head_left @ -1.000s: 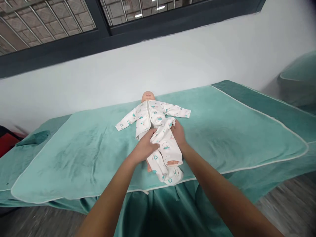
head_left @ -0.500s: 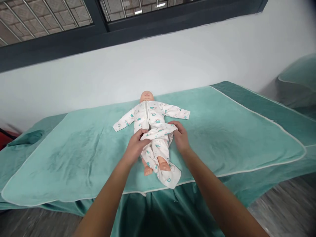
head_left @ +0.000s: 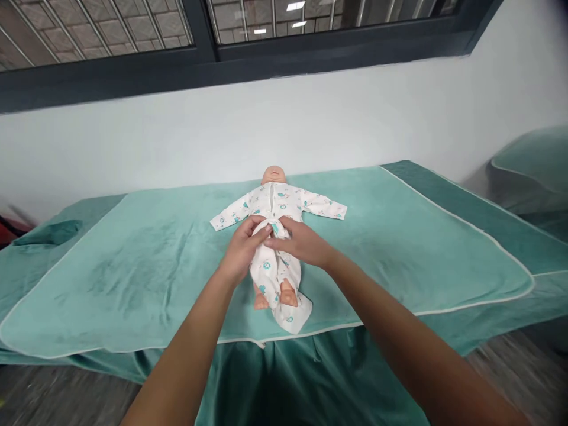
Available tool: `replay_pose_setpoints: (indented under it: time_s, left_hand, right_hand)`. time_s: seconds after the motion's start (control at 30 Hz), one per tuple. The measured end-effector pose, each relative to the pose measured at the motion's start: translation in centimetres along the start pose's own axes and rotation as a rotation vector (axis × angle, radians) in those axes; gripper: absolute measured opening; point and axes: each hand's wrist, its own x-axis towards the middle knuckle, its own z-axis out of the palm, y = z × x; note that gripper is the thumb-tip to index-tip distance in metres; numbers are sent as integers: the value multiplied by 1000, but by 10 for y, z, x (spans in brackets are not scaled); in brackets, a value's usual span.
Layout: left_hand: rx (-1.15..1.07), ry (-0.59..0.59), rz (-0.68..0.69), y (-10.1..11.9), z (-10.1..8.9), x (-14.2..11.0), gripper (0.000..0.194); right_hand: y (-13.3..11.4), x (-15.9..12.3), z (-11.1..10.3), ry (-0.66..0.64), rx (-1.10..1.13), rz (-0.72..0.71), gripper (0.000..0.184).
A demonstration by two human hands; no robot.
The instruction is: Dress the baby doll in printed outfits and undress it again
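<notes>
A baby doll [head_left: 274, 174] lies on its back, its head by the wall. It wears a white printed jacket [head_left: 286, 197], with both sleeves spread outward. Matching baby pants [head_left: 265, 269] lie over its legs. My left hand [head_left: 241, 248] pinches the waistband of the pants at the doll's middle. Close beside it, my right hand [head_left: 305, 241] has its fingers on the same waistband, thumb near my left fingers. One foot [head_left: 288, 294] shows out of a pant leg; the other foot [head_left: 260, 300] rests beside the loose, empty leg end [head_left: 293, 316].
Under the doll is a light green cover [head_left: 377, 248] with white piping, spread over a darker green bed [head_left: 479, 207]. A green pillow [head_left: 532, 160] leans at the right. Behind are a white wall [head_left: 310, 124] and a barred window [head_left: 284, 26].
The pants' waistband, bunched before, was spread wide between my hands and is now gathered at the doll's middle. My hands have come together. A foot has come into view at a leg opening.
</notes>
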Motion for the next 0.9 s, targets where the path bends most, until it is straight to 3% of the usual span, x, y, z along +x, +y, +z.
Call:
replay_pose_setpoints:
  time_s: [0.13,0.3,0.4,0.53,0.7,0.8,0.9]
  left_hand:
    - [150,-27,6,4,-10,-8,32]
    - [134,-247,-82,-7,-34,-16,36]
    - [-33,-163,-44,-20,-39,-10,33]
    - [-187,76,37,-29,-33,-1,28]
    - [-81,143,-50,-28,-24,-8,23]
    - [-80,119,-101,-24,-26,-14,26]
    - [-113,51,-166,-24,-32,-17,34]
  right_hand:
    - [-3,11,-1,-57,79,45,24]
    - [8,12,0,-55,446,164,20]
    - [10,13,5,-109,557,151,19]
    - [6,15,10,-289,328,139,31]
    - [0,16,8,-521,67,149,31]
    - [2,18,11,-503,4,81,25]
    - [5,23,18,-329,-12,58,16]
